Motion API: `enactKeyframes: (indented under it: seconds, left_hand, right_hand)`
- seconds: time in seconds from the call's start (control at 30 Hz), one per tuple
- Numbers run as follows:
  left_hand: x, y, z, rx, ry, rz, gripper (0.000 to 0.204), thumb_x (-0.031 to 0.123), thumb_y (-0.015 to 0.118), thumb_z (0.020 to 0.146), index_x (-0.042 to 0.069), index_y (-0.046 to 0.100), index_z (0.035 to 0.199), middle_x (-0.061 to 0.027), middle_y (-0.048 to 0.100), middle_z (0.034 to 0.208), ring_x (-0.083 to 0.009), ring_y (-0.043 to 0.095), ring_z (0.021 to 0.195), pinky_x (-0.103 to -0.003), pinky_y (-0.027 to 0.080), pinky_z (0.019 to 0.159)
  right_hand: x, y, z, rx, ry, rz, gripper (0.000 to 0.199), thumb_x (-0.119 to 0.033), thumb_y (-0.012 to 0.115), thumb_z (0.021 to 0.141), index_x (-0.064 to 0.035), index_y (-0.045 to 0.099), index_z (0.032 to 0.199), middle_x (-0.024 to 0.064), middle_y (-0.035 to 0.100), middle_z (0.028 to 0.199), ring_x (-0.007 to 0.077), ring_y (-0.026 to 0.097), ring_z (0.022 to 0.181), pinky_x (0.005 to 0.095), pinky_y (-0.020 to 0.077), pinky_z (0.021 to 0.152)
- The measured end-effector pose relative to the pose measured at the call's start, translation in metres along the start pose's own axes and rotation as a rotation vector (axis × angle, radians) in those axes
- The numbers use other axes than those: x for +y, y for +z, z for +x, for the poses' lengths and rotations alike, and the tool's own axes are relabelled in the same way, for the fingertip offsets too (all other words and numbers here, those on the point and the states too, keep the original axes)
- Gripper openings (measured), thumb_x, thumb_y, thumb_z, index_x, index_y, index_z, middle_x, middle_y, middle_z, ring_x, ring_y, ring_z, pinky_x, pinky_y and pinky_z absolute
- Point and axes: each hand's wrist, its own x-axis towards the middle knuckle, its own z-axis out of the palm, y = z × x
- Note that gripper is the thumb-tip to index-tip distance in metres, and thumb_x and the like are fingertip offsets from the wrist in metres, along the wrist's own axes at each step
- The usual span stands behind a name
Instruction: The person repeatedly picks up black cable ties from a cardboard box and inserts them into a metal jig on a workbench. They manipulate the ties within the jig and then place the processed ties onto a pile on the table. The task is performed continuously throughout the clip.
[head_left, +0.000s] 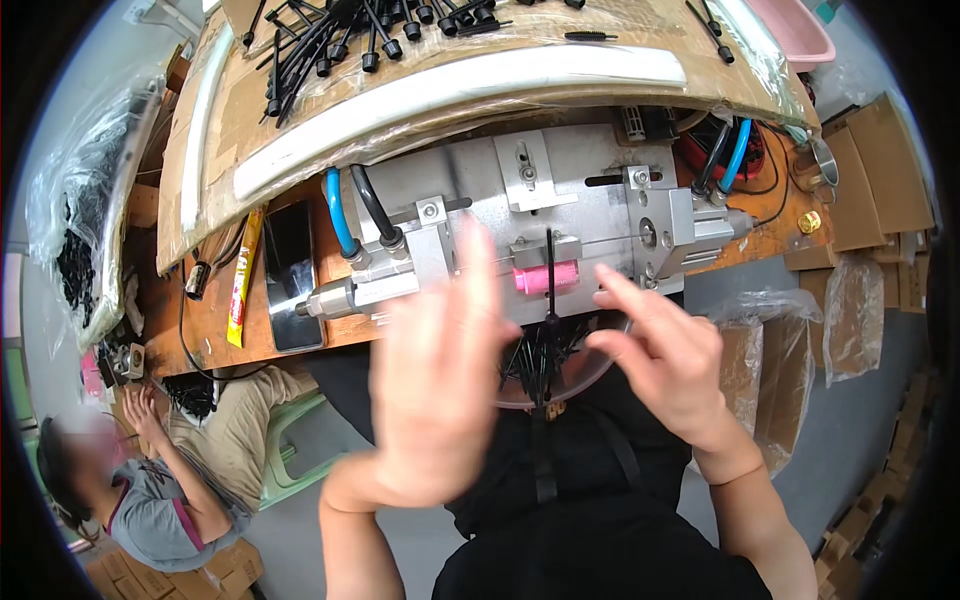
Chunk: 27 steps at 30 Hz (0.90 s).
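Head view: left hand (435, 400), blurred, fingers spread and empty, beside right hand (665, 365), fingers loosely parted, holding nothing. Between them a clear bowl of black pins (540, 365); just beyond the fingertips, one black pin (550, 275) stands upright against the pink cylinder (547, 278) in the metal fixture (560, 190).

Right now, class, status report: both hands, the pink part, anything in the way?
Left hand open, blurred, holding nothing. Right hand open, fingers spread beside the black rod. Rod stands upright across the pink part in the metal fixture. Nothing blocks it.
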Motion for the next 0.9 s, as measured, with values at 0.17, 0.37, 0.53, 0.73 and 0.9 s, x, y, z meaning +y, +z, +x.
enactKeyframes:
  seconds: [0.17, 0.37, 0.53, 0.73, 0.9]
  left_hand:
    - [0.041, 0.049, -0.037, -0.126, 0.009, 0.094, 0.062, 0.004, 0.062, 0.076, -0.008, 0.048, 0.136, -0.0068, 0.050, 0.091, -0.0184, 0.050, 0.078, -0.027, 0.045, 0.068]
    - [0.039, 0.057, -0.032, -0.184, 0.012, 0.119, 0.067, 0.002, 0.060, 0.075, -0.010, 0.043, 0.138, -0.0072, 0.050, 0.092, -0.0188, 0.051, 0.083, -0.027, 0.047, 0.074]
    - [0.041, 0.049, -0.033, -0.307, -0.014, 0.088, 0.070, 0.005, 0.061, 0.076, -0.011, 0.039, 0.141, -0.0119, 0.054, 0.102, -0.0243, 0.054, 0.091, -0.032, 0.048, 0.082]
    - [0.054, 0.022, -0.020, -0.247, -0.051, -0.093, 0.082, 0.010, 0.078, 0.071, 0.001, 0.041, 0.144, -0.0172, 0.054, 0.115, -0.0339, 0.054, 0.097, -0.040, 0.047, 0.084]
    - [0.082, 0.015, -0.024, -0.225, -0.029, -0.350, 0.065, 0.003, 0.076, 0.076, 0.004, 0.053, 0.137, -0.0146, 0.054, 0.108, -0.0309, 0.049, 0.093, -0.039, 0.043, 0.081]
  right_hand:
    - [0.001, -0.012, -0.002, 0.051, 0.121, 0.107, 0.037, -0.003, 0.069, 0.087, 0.0013, 0.063, 0.124, 0.0109, 0.072, 0.094, 0.0066, 0.059, 0.063, 0.0199, 0.0424, 0.052]
    - [0.005, -0.013, -0.007, 0.130, 0.144, 0.196, 0.032, -0.012, 0.062, 0.095, 0.0018, 0.063, 0.124, 0.0098, 0.072, 0.093, 0.0054, 0.057, 0.065, 0.0183, 0.0403, 0.053]
    - [0.003, -0.019, -0.012, 0.117, 0.198, 0.261, 0.037, -0.001, 0.070, 0.086, -0.0005, 0.065, 0.122, 0.0119, 0.070, 0.089, 0.0154, 0.065, 0.069, 0.0257, 0.0516, 0.060]
    - [0.001, -0.055, -0.006, 0.170, 0.101, 0.252, 0.040, -0.008, 0.073, 0.085, -0.0010, 0.063, 0.123, 0.0121, 0.069, 0.088, 0.0238, 0.069, 0.073, 0.0305, 0.0552, 0.064]
    - [0.018, -0.110, -0.012, 0.363, 0.126, 0.181, 0.038, -0.001, 0.069, 0.087, -0.0027, 0.063, 0.124, 0.0129, 0.070, 0.094, 0.0170, 0.068, 0.073, 0.0288, 0.0555, 0.064]
